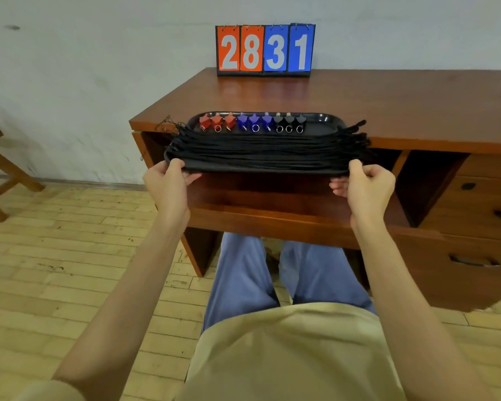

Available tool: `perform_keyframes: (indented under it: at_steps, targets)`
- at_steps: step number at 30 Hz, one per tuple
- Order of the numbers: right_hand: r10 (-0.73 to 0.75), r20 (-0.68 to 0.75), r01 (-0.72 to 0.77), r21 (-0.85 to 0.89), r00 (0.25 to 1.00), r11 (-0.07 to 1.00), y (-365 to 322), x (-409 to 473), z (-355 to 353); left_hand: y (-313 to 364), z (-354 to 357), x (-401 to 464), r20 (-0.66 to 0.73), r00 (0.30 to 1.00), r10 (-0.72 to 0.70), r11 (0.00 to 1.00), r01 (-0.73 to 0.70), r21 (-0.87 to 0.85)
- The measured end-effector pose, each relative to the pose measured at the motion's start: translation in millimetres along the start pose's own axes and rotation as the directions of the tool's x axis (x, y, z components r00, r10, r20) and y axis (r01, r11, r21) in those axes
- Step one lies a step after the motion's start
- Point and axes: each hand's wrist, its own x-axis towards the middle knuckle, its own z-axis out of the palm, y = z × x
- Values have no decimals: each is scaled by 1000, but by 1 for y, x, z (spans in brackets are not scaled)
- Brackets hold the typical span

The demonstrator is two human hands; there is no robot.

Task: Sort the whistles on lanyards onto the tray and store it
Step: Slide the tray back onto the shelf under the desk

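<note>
Now my left hand (168, 180) and right hand (368, 183) pinch shut on the near corners of the black tray (324, 124), its long axis running left to right, whistles (253, 121) sorted along the far rim, held level above the open drawer (272, 209) just below.

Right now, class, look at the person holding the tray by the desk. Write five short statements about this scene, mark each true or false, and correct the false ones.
1. Both hands, left hand and right hand, grip the near edge of the black tray. True.
2. The whistles lie in the order blue, black, red from left to right. False: red, blue, black.
3. The scoreboard on the desk reads 2831. True.
4. The tray holds six whistles. False: nine, three of each colour.
5. The lanyards are white. False: they are black.
</note>
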Motion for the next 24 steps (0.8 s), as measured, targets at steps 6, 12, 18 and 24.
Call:
perform_keyframes:
  at_steps: [6,12,18,24]
  targets:
    - [-41,-6,41,-5,999,999,2,-28,-26,-8,-24,-30,2,998,65,998,-65,20]
    - [-88,-4,88,-19,996,996,4,-51,-46,-9,-41,-58,1,998,65,998,-65,-4]
    - [-69,5,70,-37,998,997,18,-64,-56,-22,-53,-71,16,1000,15,1000,-15,4]
    - [-11,3,11,-82,1000,997,31,-58,-60,-32,-47,-68,57,997,-61,998,60,28]
